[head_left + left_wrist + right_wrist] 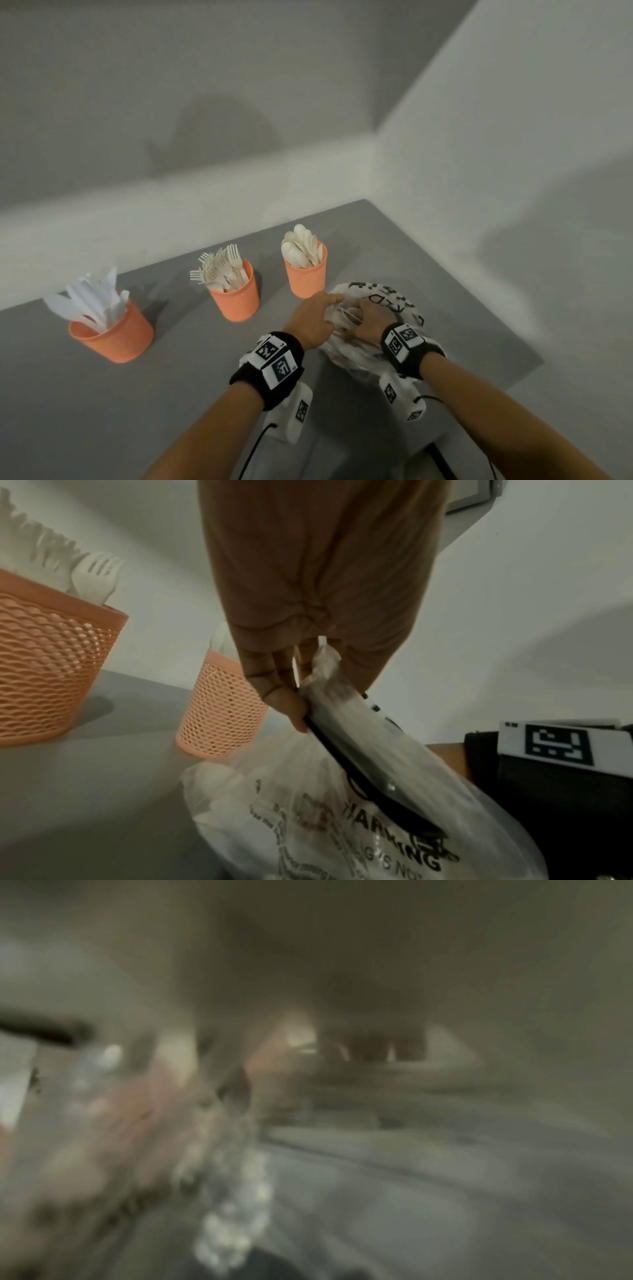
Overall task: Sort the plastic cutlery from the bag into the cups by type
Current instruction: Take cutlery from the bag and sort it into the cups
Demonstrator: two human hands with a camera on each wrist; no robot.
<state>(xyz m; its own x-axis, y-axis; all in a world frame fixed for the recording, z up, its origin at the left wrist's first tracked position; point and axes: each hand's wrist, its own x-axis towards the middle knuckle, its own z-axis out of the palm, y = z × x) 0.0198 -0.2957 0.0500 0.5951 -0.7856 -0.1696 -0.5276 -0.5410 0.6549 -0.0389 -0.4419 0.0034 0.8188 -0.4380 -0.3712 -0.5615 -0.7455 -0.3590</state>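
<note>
A clear plastic bag [380, 298] with black print lies on the grey table, right of three orange mesh cups. The left cup [113, 337] holds white knives, the middle cup [236, 298] forks, the right cup [307, 279] spoons. My left hand [337, 299] pinches the bag's rim [322, 664] and holds it up. My right hand [368, 320] reaches into the bag's mouth among pale cutlery; its fingers are hidden by plastic. The right wrist view is a blur from inside the bag. In the left wrist view the fork cup [51, 669] and spoon cup [222, 710] stand close by.
The grey table [68, 394] stands in a corner, with white walls behind and to the right. Its right edge [513, 342] runs close past the bag. Black cables hang from my wrist cameras near the front edge.
</note>
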